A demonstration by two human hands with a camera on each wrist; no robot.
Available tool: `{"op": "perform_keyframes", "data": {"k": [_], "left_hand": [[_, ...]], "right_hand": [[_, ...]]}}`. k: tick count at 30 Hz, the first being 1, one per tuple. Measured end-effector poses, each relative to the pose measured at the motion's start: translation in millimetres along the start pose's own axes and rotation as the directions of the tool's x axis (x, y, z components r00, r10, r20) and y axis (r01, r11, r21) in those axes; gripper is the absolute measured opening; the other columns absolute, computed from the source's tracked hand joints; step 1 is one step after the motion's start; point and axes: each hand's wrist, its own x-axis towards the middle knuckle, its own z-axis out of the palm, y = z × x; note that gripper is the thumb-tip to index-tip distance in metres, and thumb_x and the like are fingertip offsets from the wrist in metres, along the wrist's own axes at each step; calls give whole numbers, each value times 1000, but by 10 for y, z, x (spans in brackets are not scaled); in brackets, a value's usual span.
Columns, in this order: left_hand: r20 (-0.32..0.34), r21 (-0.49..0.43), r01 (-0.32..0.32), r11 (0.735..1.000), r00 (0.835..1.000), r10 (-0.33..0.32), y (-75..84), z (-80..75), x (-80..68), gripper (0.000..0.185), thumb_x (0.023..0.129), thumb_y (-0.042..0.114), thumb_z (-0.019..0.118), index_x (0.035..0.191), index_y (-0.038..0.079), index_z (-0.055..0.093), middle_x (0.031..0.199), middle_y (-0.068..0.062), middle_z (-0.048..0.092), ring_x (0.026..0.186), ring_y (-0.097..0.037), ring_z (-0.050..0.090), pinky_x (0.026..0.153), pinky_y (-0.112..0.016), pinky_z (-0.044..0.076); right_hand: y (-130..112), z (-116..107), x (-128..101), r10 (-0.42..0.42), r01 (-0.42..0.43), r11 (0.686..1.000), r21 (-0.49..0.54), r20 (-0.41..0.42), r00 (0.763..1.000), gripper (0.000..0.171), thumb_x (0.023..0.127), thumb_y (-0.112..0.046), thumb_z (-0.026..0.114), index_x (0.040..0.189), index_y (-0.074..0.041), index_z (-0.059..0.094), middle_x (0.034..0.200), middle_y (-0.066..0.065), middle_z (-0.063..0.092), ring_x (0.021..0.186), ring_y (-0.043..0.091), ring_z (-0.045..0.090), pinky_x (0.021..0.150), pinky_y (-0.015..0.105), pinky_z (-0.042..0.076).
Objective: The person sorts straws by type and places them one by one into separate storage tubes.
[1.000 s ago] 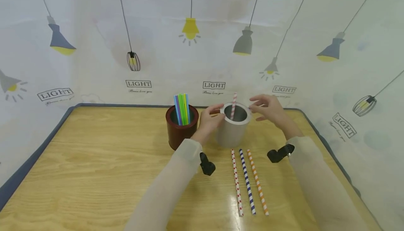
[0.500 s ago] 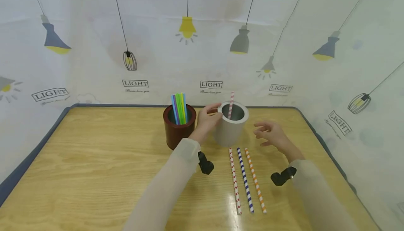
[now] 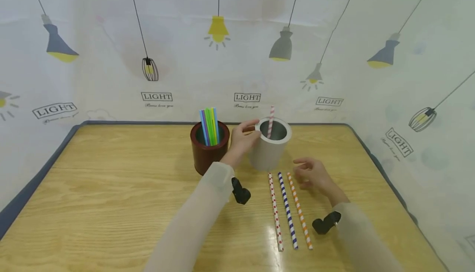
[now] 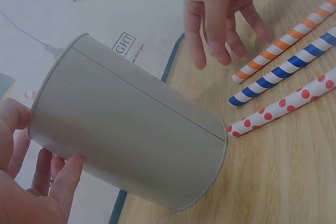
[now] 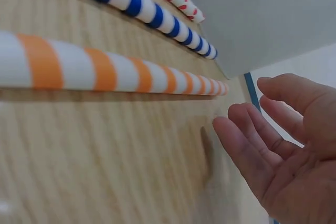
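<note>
A grey cylindrical cup stands upright at the back of the table, with a pink-and-white striped paper straw leaning inside it. My left hand holds the cup's left side just under the rim, thumb in front and fingers behind; the left wrist view shows its fingers bent against the wall. Three paper straws lie side by side before the cup: red-dotted, blue-striped and orange-striped. Beside the far end of the orange one hovers my right hand, palm empty and fingers loosely bent in the right wrist view.
Left of the grey cup is a dark red cup holding several bright plastic straws. The wooden table ends in a dark edge against a backdrop printed with lamps.
My right hand has left the grey cup's right rim and come down and nearer, to beside the orange-striped straw. The left hand stays at the cup. The view has shifted slightly.
</note>
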Motion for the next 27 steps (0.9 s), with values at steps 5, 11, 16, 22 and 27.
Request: {"op": "perform_keyframes", "data": {"k": [5, 11, 16, 22, 27], "left_hand": [[2, 0, 1, 1000, 1000, -1, 11, -2, 8, 40, 80, 3, 62, 119, 10, 62, 115, -13, 54, 102, -24, 56, 77, -33, 51], [11, 3, -4, 1000, 1000, 4, 15, 0, 7, 39, 80, 2, 62, 119, 10, 62, 114, -13, 54, 102, -24, 55, 77, -33, 51], [6, 18, -4, 1000, 1000, 4, 15, 6, -1, 39, 80, 2, 62, 118, 10, 62, 113, -13, 55, 102, -24, 55, 76, -33, 51], [7, 17, 12, 1000, 1000, -12, 12, -8, -9, 39, 80, 2, 61, 118, 11, 62, 114, -13, 54, 101, -24, 55, 76, -32, 51], [17, 11, 6, 1000, 1000, -7, 3, -14, 7, 39, 80, 2, 62, 118, 10, 62, 113, -13, 55, 101, -24, 56, 75, -32, 52]], "right_hand": [[49, 62, -10, 13, -13, 999, -41, 1, 1000, 41, 87, -5, 60, 124, 9, 47, 99, 18, 53, 76, 17, 57, 59, 34, 54], [110, 90, -13, -24, 24, 997, -72, 1, 1000, 43, 85, -7, 64, 121, 11, 49, 95, 18, 56, 69, 17, 57, 56, 30, 53], [157, 107, -25, -77, 79, 990, -120, 24, 997, 45, 83, -11, 68, 118, 11, 51, 97, 20, 56, 74, 18, 57, 56, 27, 50], [204, 130, -16, -80, 81, 983, -165, 12, 997, 45, 80, -13, 71, 116, 9, 54, 101, 21, 54, 81, 20, 55, 59, 27, 50], [226, 133, 6, -75, 74, 981, -178, 0, 997, 44, 79, -14, 73, 114, 7, 57, 101, 20, 53, 81, 20, 56, 60, 26, 50]]}}
